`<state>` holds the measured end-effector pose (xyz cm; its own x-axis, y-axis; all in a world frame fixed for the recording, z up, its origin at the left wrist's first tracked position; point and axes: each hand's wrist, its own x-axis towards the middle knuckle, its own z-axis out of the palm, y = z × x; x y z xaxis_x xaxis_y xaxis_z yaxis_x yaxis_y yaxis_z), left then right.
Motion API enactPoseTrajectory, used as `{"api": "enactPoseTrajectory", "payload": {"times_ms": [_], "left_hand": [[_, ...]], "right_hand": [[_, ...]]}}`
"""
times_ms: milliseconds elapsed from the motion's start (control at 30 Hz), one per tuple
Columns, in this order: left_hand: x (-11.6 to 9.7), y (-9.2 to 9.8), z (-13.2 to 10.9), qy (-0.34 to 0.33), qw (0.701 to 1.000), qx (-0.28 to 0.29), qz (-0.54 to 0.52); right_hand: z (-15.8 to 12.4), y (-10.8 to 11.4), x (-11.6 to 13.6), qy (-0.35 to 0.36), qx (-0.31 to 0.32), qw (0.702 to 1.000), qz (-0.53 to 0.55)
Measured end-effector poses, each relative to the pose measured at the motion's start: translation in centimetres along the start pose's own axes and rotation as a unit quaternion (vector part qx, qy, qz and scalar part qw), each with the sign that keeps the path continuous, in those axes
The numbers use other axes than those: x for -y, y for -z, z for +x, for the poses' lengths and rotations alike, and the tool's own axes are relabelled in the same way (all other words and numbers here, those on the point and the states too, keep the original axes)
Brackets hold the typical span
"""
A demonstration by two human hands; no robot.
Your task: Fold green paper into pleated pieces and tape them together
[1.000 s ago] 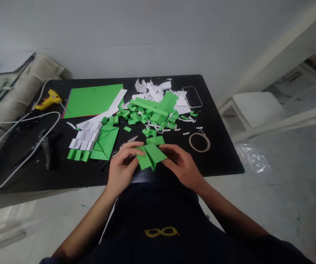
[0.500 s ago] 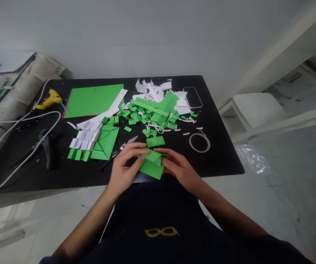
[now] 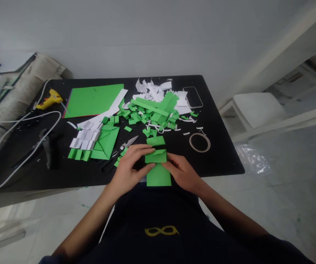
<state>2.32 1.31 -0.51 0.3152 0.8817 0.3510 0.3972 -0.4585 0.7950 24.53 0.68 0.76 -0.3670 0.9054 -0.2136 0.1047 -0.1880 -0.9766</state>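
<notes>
At the table's front edge, a folded piece of green paper (image 3: 158, 174) is held between my two hands, its lower part hanging flat toward my body. My left hand (image 3: 131, 165) pinches its left side, thumb at the fold and fingers along the top. On the right side, my right hand (image 3: 183, 170) grips the same piece, its fingers partly hidden behind the paper. Just beyond lies a smaller green folded piece (image 3: 155, 140). Scissors (image 3: 123, 147) rest by my left hand, with small green bits beside them, partly covered by that hand.
A heap of green cut pieces (image 3: 158, 112) and white scraps (image 3: 153, 90) fills the table's middle back. To the left are green sheets (image 3: 94, 101), folded white strips (image 3: 84, 139), a yellow glue gun (image 3: 51, 99) and its cable. A tape roll (image 3: 199, 142) and phone-shaped object (image 3: 193, 97) lie right.
The green paper has turned from slanted to nearly straight, its lower flap now extending toward me. My fingers have shifted along its fold, and green bits beside the scissors have come into view.
</notes>
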Motion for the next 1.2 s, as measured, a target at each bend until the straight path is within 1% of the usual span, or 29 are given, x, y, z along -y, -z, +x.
{"api": "enactPoseTrajectory", "payload": {"times_ms": [133,200,333,433,500,567,633,700,767,867,967,1067,1133,1200], "left_hand": [[0.1,0.2,0.0,0.001,1.000,-0.002,-0.013],[0.1,0.4,-0.1,0.023,1.000,-0.005,-0.019],[0.1,0.6,-0.5,0.093,0.995,-0.006,-0.038],[0.0,0.6,-0.5,0.112,0.991,-0.006,-0.069],[0.0,0.6,-0.4,0.115,0.989,0.008,-0.092],[-0.1,0.7,-0.3,0.123,0.986,0.025,-0.111],[-0.2,0.8,-0.2,0.135,0.983,0.030,-0.123],[-0.3,0.8,-0.1,0.142,0.981,0.016,-0.134],[-0.4,0.9,0.0,0.151,0.977,-0.012,-0.151],[-0.6,0.8,0.2,0.184,0.965,-0.046,-0.184],[-0.7,0.6,0.4,0.212,0.953,-0.063,-0.209],[-0.6,0.3,0.5,0.217,0.939,-0.074,-0.255],[-0.6,0.2,0.5,0.222,0.931,-0.077,-0.280],[-0.5,0.3,0.4,0.219,0.930,-0.081,-0.285]], "right_hand": [[-0.1,0.2,-0.1,0.011,-0.019,0.998,-0.065],[-0.1,0.3,0.0,0.010,-0.027,0.997,-0.077],[-0.1,0.5,0.2,0.031,-0.026,0.996,-0.086],[0.0,0.6,0.3,0.055,-0.038,0.992,-0.104],[0.0,0.6,0.3,0.067,-0.045,0.991,-0.106],[0.0,0.6,0.3,0.073,-0.048,0.992,-0.093],[0.1,0.7,0.3,0.066,-0.051,0.994,-0.070],[0.1,0.8,0.3,0.046,-0.044,0.997,-0.037],[0.2,0.9,0.4,0.022,-0.025,0.999,0.002],[0.2,1.1,0.6,-0.004,0.003,0.999,0.048],[0.1,1.2,0.9,-0.012,0.017,0.998,0.066],[0.0,1.2,1.0,-0.018,0.029,0.996,0.079],[0.0,1.2,1.0,-0.024,0.024,0.996,0.085],[0.0,1.1,0.8,-0.030,0.011,0.995,0.098]]}}
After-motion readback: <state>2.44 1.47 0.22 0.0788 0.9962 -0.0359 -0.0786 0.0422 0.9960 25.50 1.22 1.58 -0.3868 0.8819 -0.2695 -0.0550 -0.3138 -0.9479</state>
